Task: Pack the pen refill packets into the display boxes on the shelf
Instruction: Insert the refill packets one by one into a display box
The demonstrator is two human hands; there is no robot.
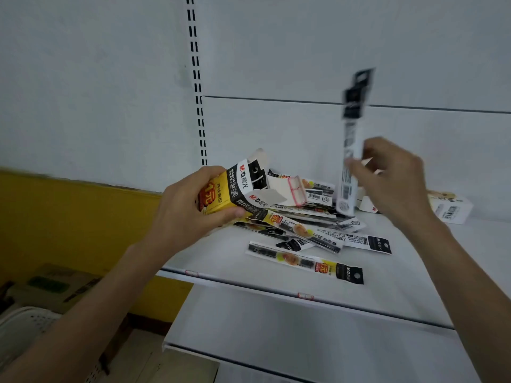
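In the middle, the left hand grips the open display box. Right of it, the right hand pinches tall refill packets above the shelf. They could slip, or miss the small opening and bend

Gripped in the left hand's fingers: a display box banded yellow, black and white, lettered in red, with a red-edged white flap. Pinched in the right hand's fingertips: a blurred refill packet, white with black print and a black header. Seen below both sets of fingers: loose packets patterned white, black and yellow with red marks, on a white shelf. Seen beyond the right fingers: a white box with a black barcode.
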